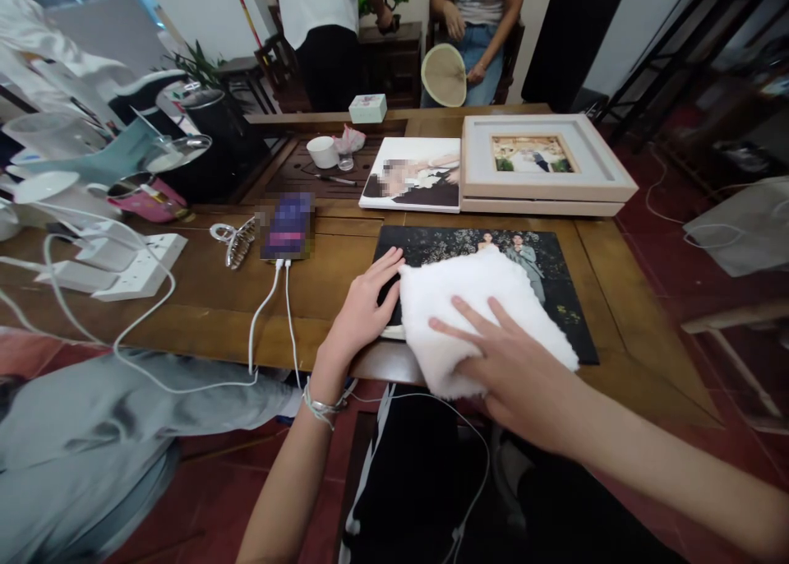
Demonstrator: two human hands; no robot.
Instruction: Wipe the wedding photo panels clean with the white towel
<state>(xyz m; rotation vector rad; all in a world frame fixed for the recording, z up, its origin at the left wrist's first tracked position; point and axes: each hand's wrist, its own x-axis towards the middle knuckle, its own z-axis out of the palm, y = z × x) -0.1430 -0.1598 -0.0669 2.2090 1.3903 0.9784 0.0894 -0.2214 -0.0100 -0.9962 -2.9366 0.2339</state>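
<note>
A fluffy white cloth (493, 280) lies over a dark photo panel (570, 301), which shows a couple in its upper part. My right hand (505, 354) has the cloth, with spread fingers pressing on top and the cloth bunched beneath the palm at the front. The thumb of that hand is hidden. At the panel's left edge, my left hand (370, 301) rests open, its fingertips on the dark surface and the thumb beside the cloth. The cloth covers the panel's lower middle and hangs past the table's front edge.
Behind the panel sit a white-edged photo board (410, 173) and a pale framed picture (536, 157). To the left are a phone (288, 227) with white cables, a hair claw clip (237, 239) and a power strip (145, 264). People are across and beside the wooden table (345, 293).
</note>
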